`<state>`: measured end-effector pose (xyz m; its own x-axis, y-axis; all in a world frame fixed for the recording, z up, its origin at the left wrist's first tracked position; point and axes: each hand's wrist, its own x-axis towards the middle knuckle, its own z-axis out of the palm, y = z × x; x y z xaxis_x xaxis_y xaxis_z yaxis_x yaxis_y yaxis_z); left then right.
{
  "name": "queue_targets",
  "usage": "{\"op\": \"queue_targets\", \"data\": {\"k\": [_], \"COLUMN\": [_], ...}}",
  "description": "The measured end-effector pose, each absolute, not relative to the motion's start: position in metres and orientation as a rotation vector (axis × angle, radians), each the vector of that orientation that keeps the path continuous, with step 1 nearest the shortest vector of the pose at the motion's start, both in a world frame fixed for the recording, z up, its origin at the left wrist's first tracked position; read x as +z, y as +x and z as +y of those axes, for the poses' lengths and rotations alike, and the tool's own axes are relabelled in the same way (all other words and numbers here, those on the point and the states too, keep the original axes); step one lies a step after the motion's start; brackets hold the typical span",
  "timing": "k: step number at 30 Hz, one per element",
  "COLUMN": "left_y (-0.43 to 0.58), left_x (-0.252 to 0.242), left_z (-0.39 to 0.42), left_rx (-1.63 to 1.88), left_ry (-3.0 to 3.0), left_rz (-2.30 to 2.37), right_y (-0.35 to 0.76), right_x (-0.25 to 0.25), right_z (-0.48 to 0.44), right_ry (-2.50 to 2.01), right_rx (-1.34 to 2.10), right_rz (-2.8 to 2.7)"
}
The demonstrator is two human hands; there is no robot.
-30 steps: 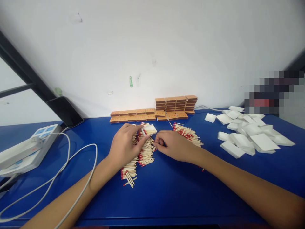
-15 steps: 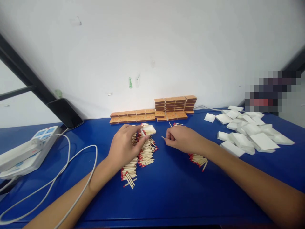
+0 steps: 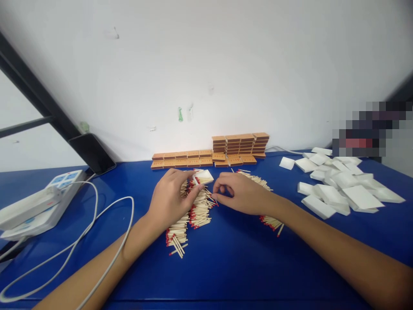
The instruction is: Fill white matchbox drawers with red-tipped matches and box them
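My left hand (image 3: 171, 199) rests on a pile of red-tipped matches (image 3: 193, 211) and holds a small white matchbox tray (image 3: 203, 176) between thumb and fingers. My right hand (image 3: 240, 193) is just to its right, its thumb and forefinger pinched at the edge of that pile, on a match or matches too small to make out. A second pile of matches (image 3: 269, 221) lies under and behind my right wrist. All of it sits on a blue table (image 3: 226, 267).
Brown matchbox sleeves (image 3: 240, 144) are stacked in rows along the white wall. Several empty white trays (image 3: 338, 185) lie heaped at the right. At the left stand a white power strip (image 3: 38, 202), white cables (image 3: 106, 228) and a dark phone (image 3: 92, 153) leaning on the wall.
My right hand went right to the second pile, then came back left to the edge of the middle pile. My left hand has kept the tray in place.
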<state>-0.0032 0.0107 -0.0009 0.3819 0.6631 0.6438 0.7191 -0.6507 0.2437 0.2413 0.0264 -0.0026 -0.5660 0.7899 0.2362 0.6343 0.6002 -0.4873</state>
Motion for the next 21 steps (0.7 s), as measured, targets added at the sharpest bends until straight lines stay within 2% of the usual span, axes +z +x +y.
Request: {"op": "queue_targets", "data": {"k": [13, 21], "left_y": [-0.003, -0.003], "left_x": [0.000, -0.001], "left_z": [0.011, 0.011], "left_rx": [-1.123, -1.137], "left_ry": [-2.533, -2.526], "left_rz": [-1.252, -1.247], "right_y": [0.230, 0.232], "right_x": [-0.017, -0.005], "right_z": [0.030, 0.023], "right_ry": [-1.222, -1.329], "right_rx": [0.656, 0.512], "right_rz": [-2.347, -2.340]}}
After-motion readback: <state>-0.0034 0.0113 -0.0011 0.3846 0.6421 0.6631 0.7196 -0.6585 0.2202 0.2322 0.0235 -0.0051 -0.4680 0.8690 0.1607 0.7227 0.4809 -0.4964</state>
